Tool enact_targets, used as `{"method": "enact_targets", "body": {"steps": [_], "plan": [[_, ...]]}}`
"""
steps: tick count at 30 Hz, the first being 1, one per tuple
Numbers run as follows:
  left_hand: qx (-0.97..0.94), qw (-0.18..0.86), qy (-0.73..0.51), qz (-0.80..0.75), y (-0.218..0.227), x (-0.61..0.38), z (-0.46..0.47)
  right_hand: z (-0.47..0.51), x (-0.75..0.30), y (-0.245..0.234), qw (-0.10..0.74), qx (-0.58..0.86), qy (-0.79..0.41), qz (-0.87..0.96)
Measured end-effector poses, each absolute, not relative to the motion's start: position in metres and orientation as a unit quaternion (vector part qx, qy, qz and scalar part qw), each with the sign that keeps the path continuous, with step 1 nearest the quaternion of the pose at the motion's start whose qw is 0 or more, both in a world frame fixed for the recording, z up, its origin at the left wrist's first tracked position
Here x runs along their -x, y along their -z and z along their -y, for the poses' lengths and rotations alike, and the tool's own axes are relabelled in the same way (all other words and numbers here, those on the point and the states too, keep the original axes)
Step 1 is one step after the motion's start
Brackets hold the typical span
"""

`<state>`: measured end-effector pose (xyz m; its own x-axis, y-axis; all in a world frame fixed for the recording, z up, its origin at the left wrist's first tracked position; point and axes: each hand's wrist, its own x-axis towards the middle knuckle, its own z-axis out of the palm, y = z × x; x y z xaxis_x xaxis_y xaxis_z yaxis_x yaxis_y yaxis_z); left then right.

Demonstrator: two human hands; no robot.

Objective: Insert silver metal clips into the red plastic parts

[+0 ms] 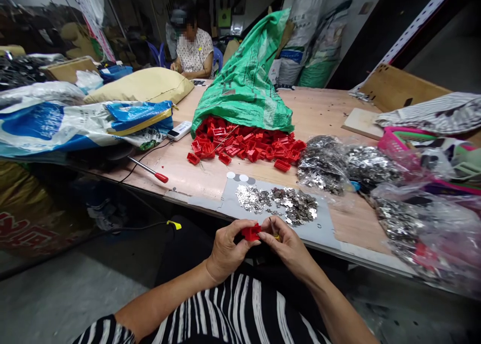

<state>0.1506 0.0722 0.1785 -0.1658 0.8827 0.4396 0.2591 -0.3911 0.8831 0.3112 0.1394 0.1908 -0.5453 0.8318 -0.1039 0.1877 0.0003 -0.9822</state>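
Note:
My left hand [230, 246] is closed round a small red plastic housing [251, 232], held just off the table's front edge with thumb and fingers on its sides. Against the housing's right end press the thumb and fingertips of my right hand [283, 241]. Tucked in that same hand is a small yellow-handled tool [277, 237] with a thin shaft; its tip and any tiny part in the fingertips cannot be made out. On the grey mat [323, 226] beyond my hands lie small flat metal pieces in a shiny pile [252, 198] and a darker pile [296, 204].
Red housings [248, 143] spill from a green woven sack [244, 83]. Clear bags of metal pieces [323, 163] and a pink basket [389, 141] stand right. A red-tipped lever [161, 177] juts out left, near blue-white sacks [75, 126]. Another person [195, 50] sits behind.

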Motion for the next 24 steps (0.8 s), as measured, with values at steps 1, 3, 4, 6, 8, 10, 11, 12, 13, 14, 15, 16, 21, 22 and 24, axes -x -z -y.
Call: {"method": "enact_targets", "body": {"steps": [1, 3, 4, 6, 8, 10, 11, 12, 13, 14, 15, 16, 21, 22, 24], "plan": [[-0.597, 0.264, -0.588, -0.478, -0.179, -0.151, -0.072, -0.14, -0.31, -0.19, 0.272, 0.384, -0.608, 0.64], [-0.615, 0.261, -0.577, -0.471, -0.179, -0.152, -0.072, -0.14, -0.309, -0.19, 0.265, 0.372, -0.641, 0.617], [-0.622, 0.259, -0.571, -0.469, -0.179, -0.153, -0.071, -0.14, -0.309, -0.19, 0.26, 0.369, -0.655, 0.605], [-0.626, 0.262, -0.564, -0.471, -0.179, -0.154, -0.07, -0.139, -0.31, -0.19, 0.25, 0.368, -0.681, 0.582], [-0.618, 0.279, -0.562, -0.474, -0.179, -0.155, -0.069, -0.136, -0.312, -0.19, 0.239, 0.369, -0.701, 0.561], [-0.607, 0.3, -0.562, -0.475, -0.178, -0.156, -0.067, -0.133, -0.314, -0.191, 0.227, 0.366, -0.719, 0.545], [-0.6, 0.31, -0.564, -0.475, -0.178, -0.156, -0.067, -0.132, -0.315, -0.191, 0.221, 0.362, -0.728, 0.539], [-0.594, 0.318, -0.565, -0.475, -0.177, -0.156, -0.067, -0.13, -0.316, -0.191, 0.217, 0.358, -0.735, 0.533], [-0.588, 0.326, -0.567, -0.476, -0.177, -0.156, -0.066, -0.129, -0.316, -0.191, 0.213, 0.355, -0.74, 0.529], [-0.581, 0.332, -0.569, -0.478, -0.176, -0.156, -0.066, -0.129, -0.317, -0.19, 0.212, 0.353, -0.744, 0.527], [-0.575, 0.338, -0.571, -0.479, -0.176, -0.155, -0.066, -0.129, -0.317, -0.19, 0.211, 0.353, -0.746, 0.525], [-0.57, 0.344, -0.572, -0.48, -0.176, -0.155, -0.066, -0.129, -0.318, -0.189, 0.211, 0.354, -0.747, 0.522], [-0.527, 0.408, -0.59, -0.455, -0.175, -0.149, -0.068, -0.129, -0.315, -0.184, 0.208, 0.361, -0.774, 0.477], [-0.508, 0.434, -0.601, -0.439, -0.174, -0.148, -0.069, -0.128, -0.314, -0.184, 0.212, 0.363, -0.778, 0.467], [-0.468, 0.477, -0.623, -0.407, -0.173, -0.145, -0.07, -0.127, -0.31, -0.185, 0.227, 0.371, -0.779, 0.451]]}}
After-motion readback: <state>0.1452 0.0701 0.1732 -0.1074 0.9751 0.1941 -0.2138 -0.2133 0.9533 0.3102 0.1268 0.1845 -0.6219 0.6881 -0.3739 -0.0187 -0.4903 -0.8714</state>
